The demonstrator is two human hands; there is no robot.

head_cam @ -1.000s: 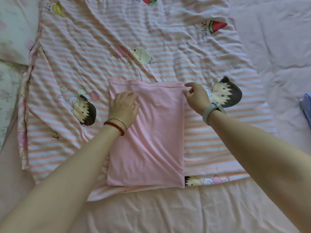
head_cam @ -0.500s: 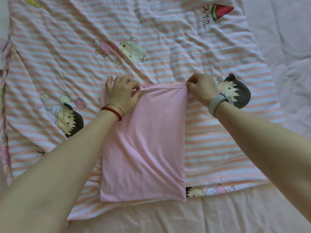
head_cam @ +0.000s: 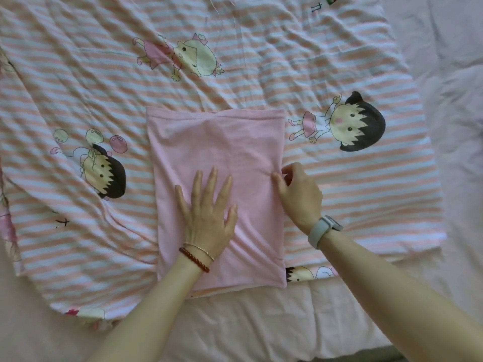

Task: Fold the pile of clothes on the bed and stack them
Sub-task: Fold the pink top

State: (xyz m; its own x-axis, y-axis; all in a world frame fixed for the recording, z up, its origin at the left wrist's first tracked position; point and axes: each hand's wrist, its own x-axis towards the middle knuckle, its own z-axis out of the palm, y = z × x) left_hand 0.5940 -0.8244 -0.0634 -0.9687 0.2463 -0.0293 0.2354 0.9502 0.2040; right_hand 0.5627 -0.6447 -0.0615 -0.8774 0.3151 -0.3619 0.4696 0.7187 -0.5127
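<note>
A pink garment [head_cam: 224,142], folded into a tall rectangle, lies flat in the middle of a striped cartoon-print blanket [head_cam: 261,61]. My left hand [head_cam: 207,212] lies flat on its lower middle with the fingers spread and straight. My right hand [head_cam: 300,193] sits at the garment's right edge about halfway down, thumb on the fabric and fingers curled at the edge, pinching it.
The striped blanket covers most of the bed; its near edge ends just below the garment. Plain pale pink bedding [head_cam: 261,322] runs along the near side and a whitish sheet [head_cam: 454,74] lies at the right.
Both hands have left the garment's top corners and come down toward me. The left now lies flat on the lower middle, the right is at the right edge.
</note>
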